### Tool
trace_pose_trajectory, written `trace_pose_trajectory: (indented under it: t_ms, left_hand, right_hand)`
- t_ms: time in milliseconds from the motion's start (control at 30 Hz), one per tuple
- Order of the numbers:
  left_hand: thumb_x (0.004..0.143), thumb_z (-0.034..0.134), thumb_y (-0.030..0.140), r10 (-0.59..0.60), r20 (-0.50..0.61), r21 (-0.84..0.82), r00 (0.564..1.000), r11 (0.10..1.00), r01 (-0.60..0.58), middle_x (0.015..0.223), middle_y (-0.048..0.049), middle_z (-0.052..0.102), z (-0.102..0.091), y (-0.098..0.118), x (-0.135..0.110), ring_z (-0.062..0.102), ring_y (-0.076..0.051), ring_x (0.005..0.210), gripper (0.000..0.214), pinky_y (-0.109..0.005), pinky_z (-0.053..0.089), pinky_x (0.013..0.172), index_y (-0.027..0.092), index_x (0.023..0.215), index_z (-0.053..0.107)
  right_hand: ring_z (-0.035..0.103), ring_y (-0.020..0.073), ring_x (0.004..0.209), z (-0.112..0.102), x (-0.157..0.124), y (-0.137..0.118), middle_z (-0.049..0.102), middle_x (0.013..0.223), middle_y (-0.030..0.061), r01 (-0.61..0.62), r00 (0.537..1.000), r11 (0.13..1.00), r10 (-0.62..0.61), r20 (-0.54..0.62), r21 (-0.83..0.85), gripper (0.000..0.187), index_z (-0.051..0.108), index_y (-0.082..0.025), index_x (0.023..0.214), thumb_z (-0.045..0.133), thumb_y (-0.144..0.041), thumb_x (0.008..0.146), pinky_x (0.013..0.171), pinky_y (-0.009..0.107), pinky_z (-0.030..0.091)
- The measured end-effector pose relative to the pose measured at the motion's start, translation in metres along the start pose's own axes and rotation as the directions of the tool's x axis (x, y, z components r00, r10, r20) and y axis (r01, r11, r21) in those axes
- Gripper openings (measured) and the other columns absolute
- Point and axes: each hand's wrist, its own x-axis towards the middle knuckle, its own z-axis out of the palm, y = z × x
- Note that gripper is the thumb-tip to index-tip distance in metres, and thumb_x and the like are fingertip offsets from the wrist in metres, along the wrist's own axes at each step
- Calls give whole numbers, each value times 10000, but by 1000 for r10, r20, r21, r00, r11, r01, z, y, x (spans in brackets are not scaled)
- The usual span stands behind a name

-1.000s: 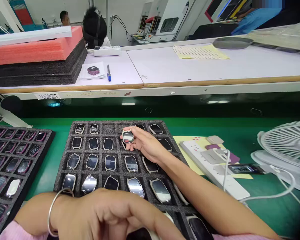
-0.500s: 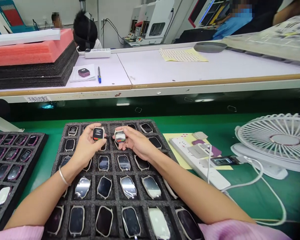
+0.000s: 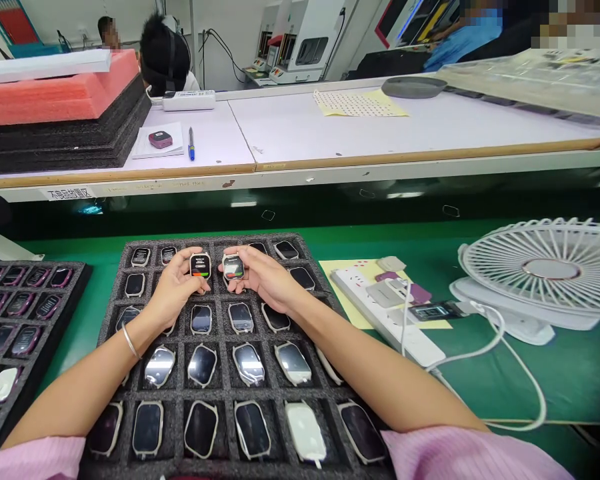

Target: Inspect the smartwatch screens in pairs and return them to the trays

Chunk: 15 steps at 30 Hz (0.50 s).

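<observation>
Over the upper part of a dark foam tray (image 3: 226,330), my left hand (image 3: 174,283) grips a smartwatch case (image 3: 200,265) between thumb and fingers. Its lit screen shows white text with a red and green strip along the bottom. Just to the right, my right hand (image 3: 263,277) is closed on a second smartwatch case (image 3: 233,267), its face bright with glare and a coloured strip low on it. The two cases are apart. Below my hands, watch cases such as this silver-framed one (image 3: 201,320) lie one to a compartment; a pale case (image 3: 306,432) lies among them.
Left stands another foam tray (image 3: 75,300) of purple-framed watches. On the right are a white power strip (image 3: 420,343), cables and a white fan (image 3: 550,267). A raised shelf (image 3: 280,137) crosses behind, bearing foam sheets (image 3: 55,100) and a pen (image 3: 191,143). People sit beyond.
The view has shifted slightly. The watch in my right hand has turned to show its screen more fully, with less glare. Both hands keep hold of their watches.
</observation>
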Motion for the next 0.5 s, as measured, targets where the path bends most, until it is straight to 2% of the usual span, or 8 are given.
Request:
trace_pose_trajectory:
  t_ms: [133, 267, 367, 500]
  left_hand:
    - [636, 688, 109, -5, -8, -19, 1000, 1000, 4, 945, 3, 649, 1, 3, -4, 625, -84, 636, 698, -230, 478, 618, 199, 1307, 519]
    - [657, 711, 135, -63, -22, -58, 998, 996, 61, 1089, -45, 647, 1, 6, -7, 666, -104, 699, 733, -247, 504, 647, 203, 1355, 498]
    - [669, 718, 157, -85, 0, -65, 996, 994, 85, 1168, -70, 632, 1, 7, -7, 707, -137, 752, 740, -285, 549, 710, 198, 1369, 483]
    - [695, 710, 171, -55, 31, -51, 998, 997, 56, 1169, -67, 638, 0, 6, -7, 720, -138, 753, 713, -311, 575, 765, 200, 1370, 482]
  right_hand:
    - [683, 142, 602, 2, -2, 0, 710, 818, 25, 11, 1000, 1000, -11, 22, 16, 233, 638, -214, 1065, 647, -402, 927, 536, 246, 511]
    - [687, 146, 606, 3, -2, 0, 712, 817, 22, -1, 999, 998, -2, 40, 64, 230, 627, -215, 1065, 669, -369, 900, 551, 252, 515]
    - [696, 142, 620, 3, -2, -1, 722, 843, 14, -4, 998, 997, 0, 61, 77, 269, 612, -212, 1074, 712, -249, 827, 578, 252, 528]
    - [711, 140, 657, 5, -5, -3, 736, 898, 2, 24, 994, 998, -31, 109, 67, 403, 598, -215, 1086, 708, -104, 715, 620, 256, 549]
